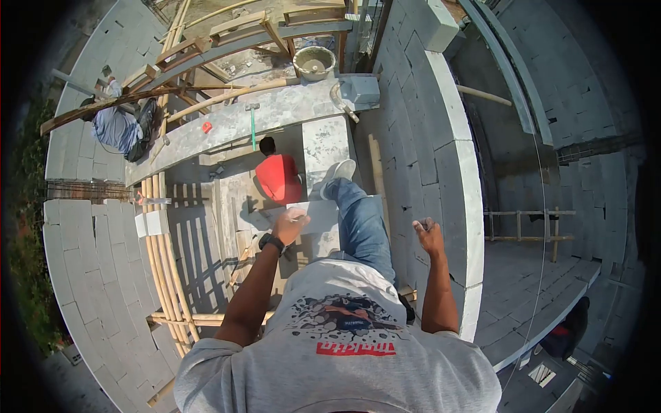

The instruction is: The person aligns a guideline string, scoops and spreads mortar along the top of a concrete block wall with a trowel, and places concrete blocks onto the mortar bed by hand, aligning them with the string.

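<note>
My left hand (292, 226) is in front of my body, a dark watch (271, 242) on its wrist. Its fingers are curled in and pale with dust, and I see nothing held in them. My right hand (430, 236) is raised beside the block wall (460, 186); whether it touches the wall I cannot tell. Its dusty fingers bend loosely, with a gap between thumb and fingers and nothing visible in it. Below my legs, one shoe (339, 171) is over a grey-white plank (325, 141).
A person in a red shirt (279, 177) crouches below, ahead of me. A long board (227, 127) carries a green-handled hammer (253, 124), a red tool (206, 127) and a mortar bucket (314, 63). Bamboo poles (162, 261) stand left. Another person (116, 127) is far left.
</note>
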The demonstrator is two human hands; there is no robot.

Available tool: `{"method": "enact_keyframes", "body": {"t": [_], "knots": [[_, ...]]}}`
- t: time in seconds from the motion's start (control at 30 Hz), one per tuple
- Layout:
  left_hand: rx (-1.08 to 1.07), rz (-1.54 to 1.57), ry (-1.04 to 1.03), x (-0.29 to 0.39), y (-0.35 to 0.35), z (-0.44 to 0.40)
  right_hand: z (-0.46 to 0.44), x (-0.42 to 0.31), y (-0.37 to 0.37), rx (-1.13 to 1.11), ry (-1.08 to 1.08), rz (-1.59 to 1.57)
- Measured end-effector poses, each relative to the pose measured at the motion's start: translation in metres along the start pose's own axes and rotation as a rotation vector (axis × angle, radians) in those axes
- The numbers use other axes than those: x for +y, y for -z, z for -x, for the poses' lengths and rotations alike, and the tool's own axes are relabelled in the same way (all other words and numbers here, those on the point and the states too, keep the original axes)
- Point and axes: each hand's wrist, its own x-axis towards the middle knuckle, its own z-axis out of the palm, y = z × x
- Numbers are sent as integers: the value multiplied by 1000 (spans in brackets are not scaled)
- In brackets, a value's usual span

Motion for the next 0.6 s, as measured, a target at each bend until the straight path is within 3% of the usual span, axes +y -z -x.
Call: {"method": "enact_keyframes", "body": {"t": [0.07, 0.27, 0.37, 0.4, 0.47, 0.57, 0.6], "knots": [[-86, 107, 137, 32, 2, -40, -34, -28, 0, -5, -31, -25], [-50, 134, 107, 73, 13, -220, -197, -39, -53, -120, 38, 104], [-67, -47, 98, 94, 25, -301, -287, -45, -80, -196, 485, 262], [-76, -107, 86, 110, 33, -325, -314, -66, -81, -195, 492, 263], [-46, -51, 72, 139, 48, -364, -362, -109, -79, -203, 502, 277], [1, 32, 112, 151, 68, -413, -425, -172, -70, -173, 90, 3], [14, 32, 109, 157, 74, -427, -444, -193, -66, -142, 116, 25]]}}
